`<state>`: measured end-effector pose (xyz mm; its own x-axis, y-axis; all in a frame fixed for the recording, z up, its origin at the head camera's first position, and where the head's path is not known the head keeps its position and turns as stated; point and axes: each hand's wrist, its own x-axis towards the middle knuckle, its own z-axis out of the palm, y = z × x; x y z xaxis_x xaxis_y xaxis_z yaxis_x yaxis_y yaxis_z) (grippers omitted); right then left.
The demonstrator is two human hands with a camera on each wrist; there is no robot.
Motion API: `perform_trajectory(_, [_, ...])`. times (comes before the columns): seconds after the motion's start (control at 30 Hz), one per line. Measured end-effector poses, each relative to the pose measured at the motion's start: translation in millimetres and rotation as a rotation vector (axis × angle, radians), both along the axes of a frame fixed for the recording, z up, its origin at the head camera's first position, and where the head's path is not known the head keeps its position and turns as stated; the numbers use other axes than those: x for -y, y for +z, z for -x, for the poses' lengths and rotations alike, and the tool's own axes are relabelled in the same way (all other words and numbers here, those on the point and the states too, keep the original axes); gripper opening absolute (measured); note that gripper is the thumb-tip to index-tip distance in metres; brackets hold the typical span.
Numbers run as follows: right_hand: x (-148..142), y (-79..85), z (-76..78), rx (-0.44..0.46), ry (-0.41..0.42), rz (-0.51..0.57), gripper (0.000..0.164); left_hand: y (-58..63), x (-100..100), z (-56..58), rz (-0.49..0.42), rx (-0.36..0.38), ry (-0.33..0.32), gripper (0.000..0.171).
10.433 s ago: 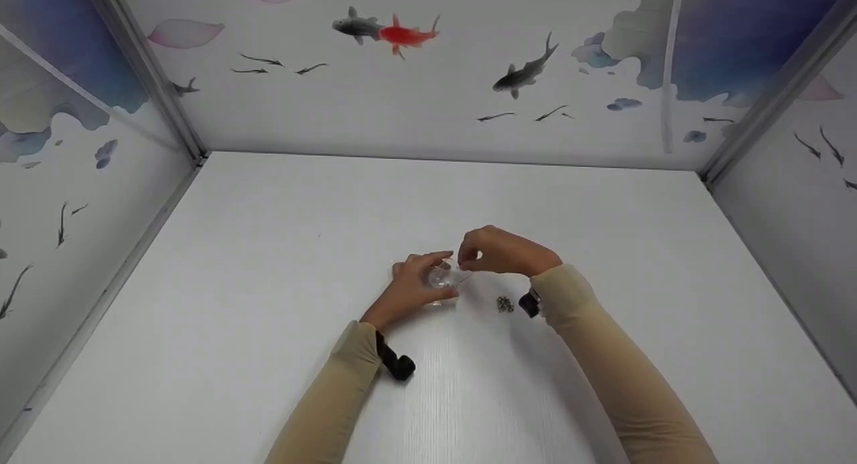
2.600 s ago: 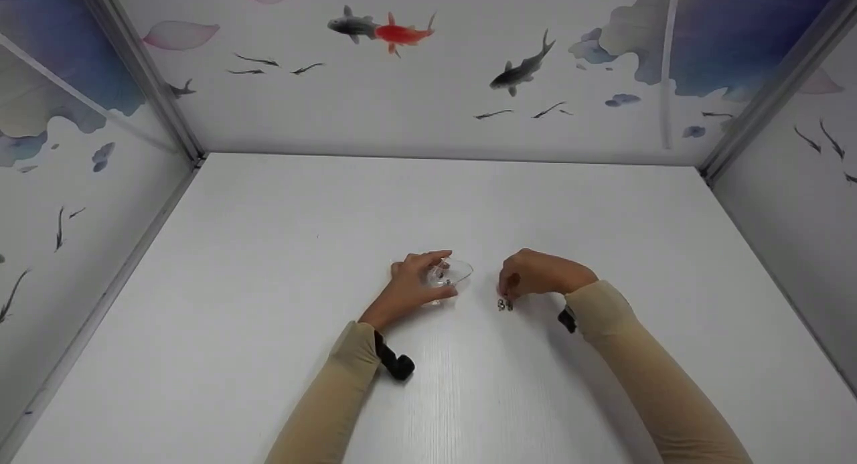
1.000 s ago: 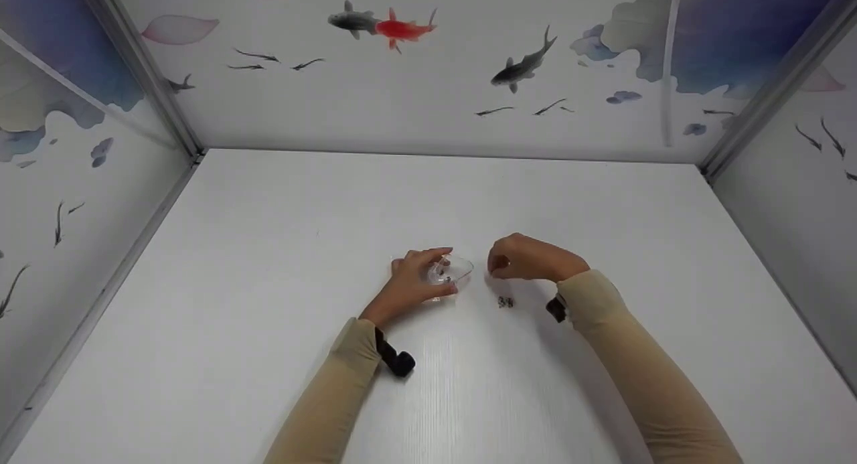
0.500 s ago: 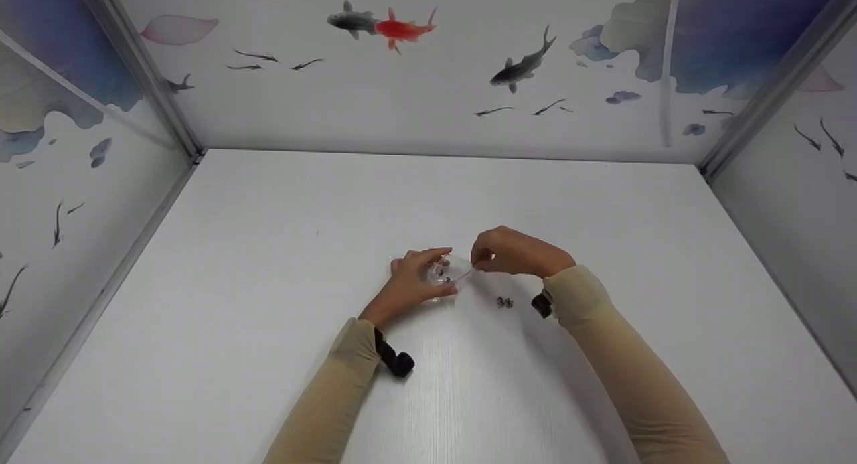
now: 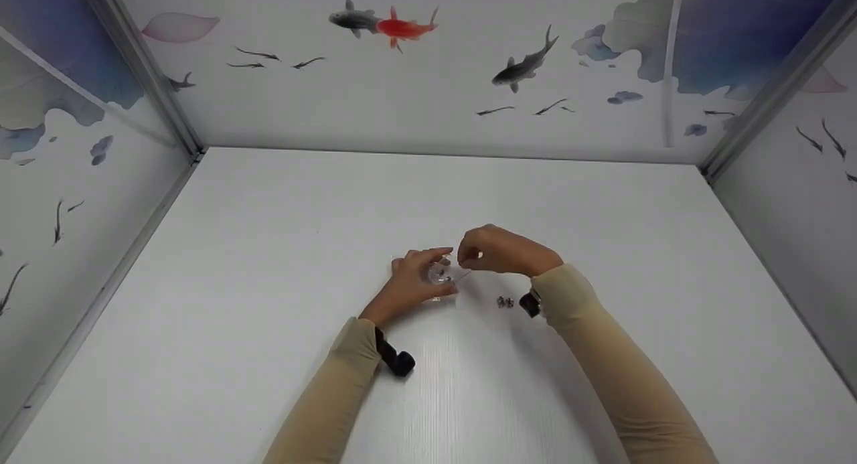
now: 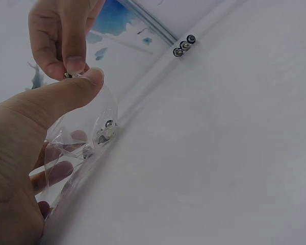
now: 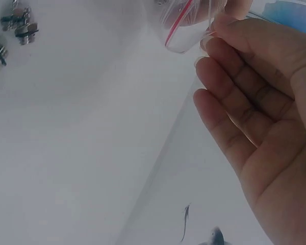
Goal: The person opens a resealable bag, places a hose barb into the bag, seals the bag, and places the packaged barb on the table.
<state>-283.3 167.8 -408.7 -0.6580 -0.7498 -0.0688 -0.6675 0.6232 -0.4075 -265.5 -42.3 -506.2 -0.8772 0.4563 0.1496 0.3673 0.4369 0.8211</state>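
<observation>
My left hand (image 5: 414,278) holds a clear zip-lock bag (image 6: 104,109) with its mouth spread, thumb on one side and fingers on the other. The bag's red zip line (image 7: 177,23) shows in the right wrist view. A few small shiny screw-like metal pieces (image 6: 106,133) lie inside the bag. At the bag's mouth, my right hand (image 5: 505,250) pinches another small metal piece (image 6: 68,75) between thumb and fingertips, mostly hidden by the fingers. A small cluster of similar metal pieces (image 5: 505,302) sits on the white table, below the right hand in the head view.
The white table (image 5: 301,203) is enclosed by panels printed with fish and petals, such as the back panel (image 5: 428,82). A black wrist camera (image 5: 402,363) sits beside the left sleeve, and another black wrist camera (image 5: 530,304) hangs close to the loose metal pieces.
My right hand has gone from the loose pieces leftward to the bag's mouth. Fewer pieces lie on the table than in the oldest frame. The left hand and bag stay in place.
</observation>
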Motion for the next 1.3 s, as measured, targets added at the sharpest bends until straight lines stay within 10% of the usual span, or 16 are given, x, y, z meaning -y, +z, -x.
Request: perform_trajectory(1.3, [-29, -4.9, -7.3, 0.096, -0.100, -0.073, 0.016, -2.0, 1, 0.6, 0.000, -0.007, -0.006, 0.071])
